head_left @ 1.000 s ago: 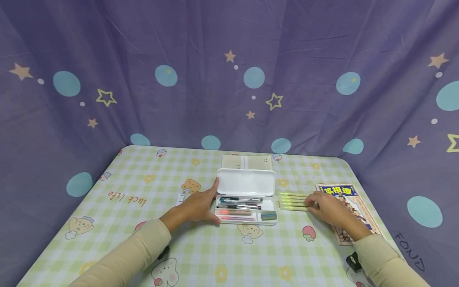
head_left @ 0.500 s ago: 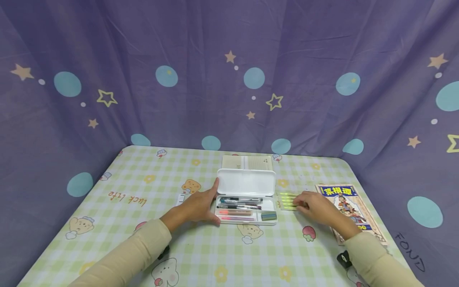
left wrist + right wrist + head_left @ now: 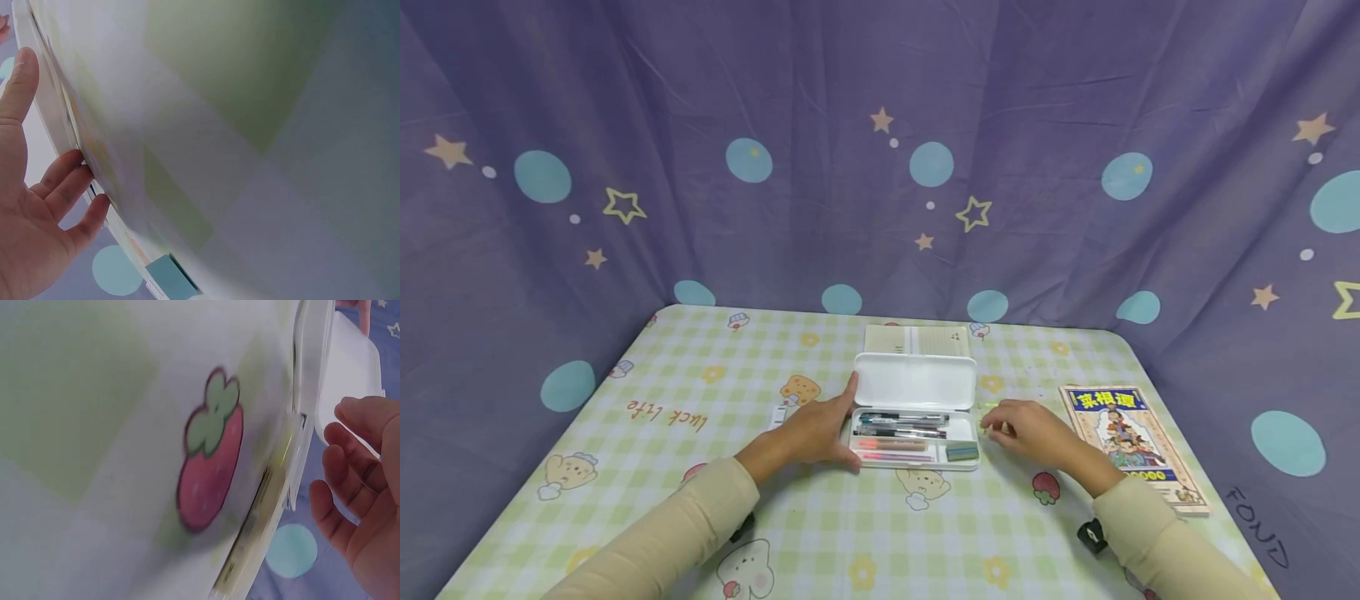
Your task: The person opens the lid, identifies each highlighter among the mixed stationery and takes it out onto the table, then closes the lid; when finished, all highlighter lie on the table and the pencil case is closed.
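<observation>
A white pencil case (image 3: 915, 381) stands with its lid up. Inside lie several pens (image 3: 904, 419), peach and pink pens (image 3: 891, 445) and a grey-green block (image 3: 962, 451). My left hand (image 3: 812, 429) rests against its left side, index finger at the lid and thumb at the front corner. Right of the case, my right hand (image 3: 1030, 433) hovers over the left end of a clear pack of yellow pens (image 3: 250, 531), mostly hidden beneath it in the head view. Its fingers are loosely bent in the right wrist view, and a gap shows between them and the pack.
A comic-style book (image 3: 1123, 437) lies at the right edge of the table. Behind the case lies a beige notebook (image 3: 917, 339). A small white-and-teal block (image 3: 172, 278) sits left of the case. A green checked cloth (image 3: 925, 533) covers the table.
My right hand has slid left along the yellow pens toward the pencil case, uncovering more of the book. The left hand and the case have stayed in place.
</observation>
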`<state>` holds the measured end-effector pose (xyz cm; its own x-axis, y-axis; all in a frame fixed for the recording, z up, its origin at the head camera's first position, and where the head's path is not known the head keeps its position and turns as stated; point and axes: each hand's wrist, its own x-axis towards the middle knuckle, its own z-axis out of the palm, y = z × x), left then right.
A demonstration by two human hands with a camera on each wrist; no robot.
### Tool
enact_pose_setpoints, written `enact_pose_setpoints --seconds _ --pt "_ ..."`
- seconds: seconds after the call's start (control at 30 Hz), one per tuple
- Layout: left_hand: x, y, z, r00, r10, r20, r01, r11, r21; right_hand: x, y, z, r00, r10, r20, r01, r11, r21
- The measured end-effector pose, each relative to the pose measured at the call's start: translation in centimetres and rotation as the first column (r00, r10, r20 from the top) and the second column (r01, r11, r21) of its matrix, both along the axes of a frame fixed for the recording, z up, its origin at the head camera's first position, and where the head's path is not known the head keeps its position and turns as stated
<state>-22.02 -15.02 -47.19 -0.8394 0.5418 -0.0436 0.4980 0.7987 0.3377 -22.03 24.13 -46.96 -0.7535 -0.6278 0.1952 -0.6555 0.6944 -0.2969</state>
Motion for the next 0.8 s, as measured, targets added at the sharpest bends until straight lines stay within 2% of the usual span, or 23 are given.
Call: enact_pose_setpoints --seconds 0.33,0.67,0.8 --pt "0.2 0.1 0.2 1.0 0.007 0.012 -0.007 1.0 0.009 -0.1 -2.7 0.0 0.996 0.087 -0.006 -0.088 0.996 -0.005" --pt "0.1 0.1 0.2 1.0 0.017 0.025 -0.017 1.0 0.01 0.0 -5.4 0.7 0.987 0.15 0.051 -0.153 0.987 0.051" --pt "0.1 0.1 0.2 0.999 0.015 0.028 -0.016 1.0 0.014 0.0 -6.1 0.8 0.985 0.169 0.045 -0.172 0.984 0.054"
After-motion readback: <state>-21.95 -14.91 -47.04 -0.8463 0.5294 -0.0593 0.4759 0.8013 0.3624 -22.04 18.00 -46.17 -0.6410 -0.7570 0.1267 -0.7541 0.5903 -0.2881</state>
